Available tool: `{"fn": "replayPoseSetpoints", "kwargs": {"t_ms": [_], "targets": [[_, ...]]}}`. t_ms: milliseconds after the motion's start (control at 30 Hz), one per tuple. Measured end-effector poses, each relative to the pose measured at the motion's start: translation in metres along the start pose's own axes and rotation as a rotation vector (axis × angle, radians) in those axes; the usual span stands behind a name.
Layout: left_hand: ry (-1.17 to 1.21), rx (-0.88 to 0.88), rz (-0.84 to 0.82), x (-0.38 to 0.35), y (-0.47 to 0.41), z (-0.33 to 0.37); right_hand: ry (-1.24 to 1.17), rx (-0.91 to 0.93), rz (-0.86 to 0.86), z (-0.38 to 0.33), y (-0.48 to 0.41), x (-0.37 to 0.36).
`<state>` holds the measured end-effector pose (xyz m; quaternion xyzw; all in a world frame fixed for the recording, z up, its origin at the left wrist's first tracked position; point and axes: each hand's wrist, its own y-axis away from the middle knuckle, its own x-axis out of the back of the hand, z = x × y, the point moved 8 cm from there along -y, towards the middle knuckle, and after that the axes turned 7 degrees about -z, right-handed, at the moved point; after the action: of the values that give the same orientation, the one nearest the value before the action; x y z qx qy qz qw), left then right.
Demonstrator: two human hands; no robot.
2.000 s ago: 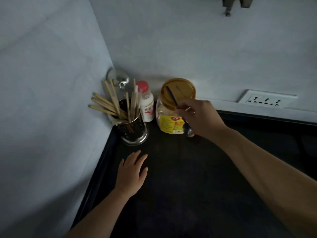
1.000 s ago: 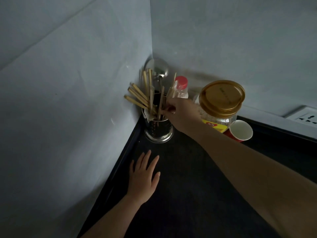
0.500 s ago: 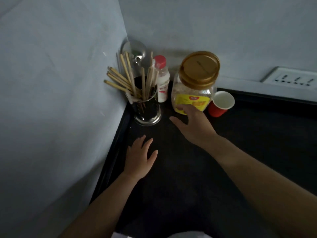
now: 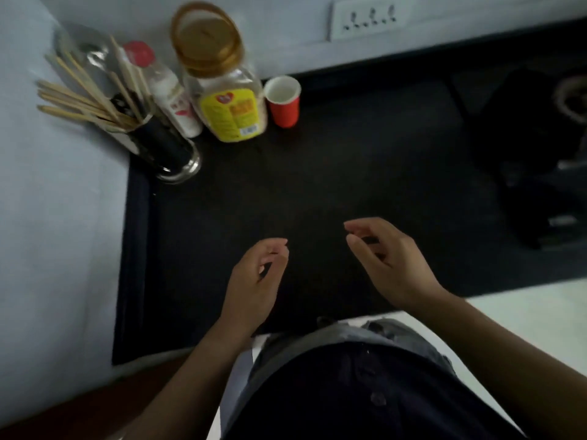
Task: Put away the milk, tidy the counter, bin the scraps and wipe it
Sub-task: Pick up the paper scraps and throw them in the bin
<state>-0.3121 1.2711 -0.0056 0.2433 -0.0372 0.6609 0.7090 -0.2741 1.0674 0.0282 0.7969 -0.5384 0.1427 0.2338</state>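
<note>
The dark counter (image 4: 333, 173) fills the middle of the head view. In its far left corner stands a metal holder of wooden chopsticks (image 4: 158, 144), then a small white bottle with a red cap (image 4: 173, 96), a clear jar with a gold lid and yellow label (image 4: 222, 81), and a red paper cup (image 4: 282, 101). My left hand (image 4: 254, 281) and my right hand (image 4: 387, 258) hover over the near part of the counter, fingers loosely curled and apart, both holding nothing.
Pale walls close the left and back sides. A white socket plate (image 4: 370, 17) sits on the back wall. Dark, blurred objects (image 4: 540, 160) lie at the right of the counter. My dark shirt fills the bottom of the view.
Both hands have drawn back from the corner toward the counter's near edge; the left hand has lifted off the surface. The view has tilted down, and the corner items stand as before.
</note>
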Motion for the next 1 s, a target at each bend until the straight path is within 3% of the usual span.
{"fn": "replayPoseSetpoints", "kwargs": {"t_ms": [367,733,867,1000], "targets": [[-0.061,-0.178,-0.430,-0.201,0.091,0.097,-0.182,-0.189,0.344,0.105,0.220,0.103],[-0.288,-0.405,-1.003,-0.462,0.181,0.176,-0.268,-0.506,1.006,0.207,0.504,0.169],[-0.385,-0.452,-1.124,-0.517,0.195,0.194,-0.376,-0.579,1.170,0.236,0.546,0.176],[-0.412,-0.440,-1.206,-0.577,0.197,0.211,-0.386,-0.604,1.220,0.265,0.563,0.208]]}}
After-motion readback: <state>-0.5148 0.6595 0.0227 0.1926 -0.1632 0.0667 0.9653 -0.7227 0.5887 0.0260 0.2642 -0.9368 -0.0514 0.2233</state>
